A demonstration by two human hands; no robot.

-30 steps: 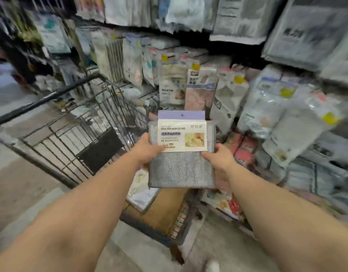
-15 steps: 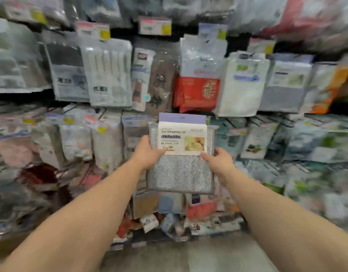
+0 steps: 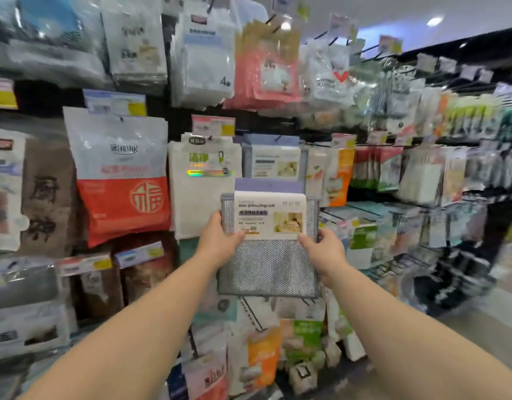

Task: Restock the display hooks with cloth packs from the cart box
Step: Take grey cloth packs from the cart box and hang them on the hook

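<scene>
One silver cloth pack is up in front of the display, left hand gripping its left edge and right hand its right edge, not yet hung. Matching packs already hang on the hook just above it, so the target looks found; threading the purple header is left. Cart and box are out of view, so remaining stock can't be told.
</scene>
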